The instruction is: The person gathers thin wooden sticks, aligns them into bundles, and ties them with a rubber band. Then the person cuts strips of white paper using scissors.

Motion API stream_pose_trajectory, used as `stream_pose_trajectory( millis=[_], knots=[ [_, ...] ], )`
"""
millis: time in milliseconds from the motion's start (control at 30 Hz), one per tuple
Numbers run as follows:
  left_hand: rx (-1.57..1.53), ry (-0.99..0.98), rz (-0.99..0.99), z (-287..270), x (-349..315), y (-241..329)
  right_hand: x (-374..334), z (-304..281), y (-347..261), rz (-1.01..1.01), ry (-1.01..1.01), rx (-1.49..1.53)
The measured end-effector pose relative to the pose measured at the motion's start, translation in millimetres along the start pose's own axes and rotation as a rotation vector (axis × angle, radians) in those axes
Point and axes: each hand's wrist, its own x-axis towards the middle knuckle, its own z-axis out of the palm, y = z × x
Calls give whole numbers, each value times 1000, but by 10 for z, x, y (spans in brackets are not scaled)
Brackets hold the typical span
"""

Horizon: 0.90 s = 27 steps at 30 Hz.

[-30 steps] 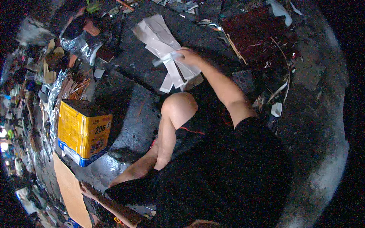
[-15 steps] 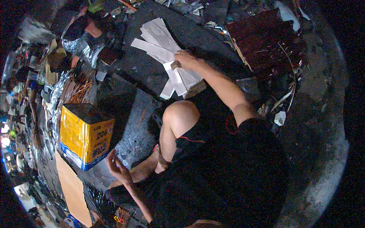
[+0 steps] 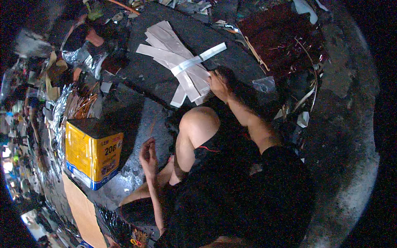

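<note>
Now right hand (image 3: 218, 84) off the strips (image 3: 178, 62) — crossing strip (image 3: 198, 59) shifted, left hand (image 3: 149, 155) raised

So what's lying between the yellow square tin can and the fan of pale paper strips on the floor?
In the head view, only bare dark floor separates the yellow square tin can from the pale paper strips, plus a small pale scrap.

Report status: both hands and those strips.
Right hand on the pale strips, grip unclear. Left hand open, empty, near yellow tin. Scrap litter all around.
</note>
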Motion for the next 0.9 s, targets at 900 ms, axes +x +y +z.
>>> stream_pose_trajectory(
  millis=[900],
  knots=[
    [-256,11,-49,-338,1660,1958,-1638,-1083,462,384,20,-25]
  ],
)
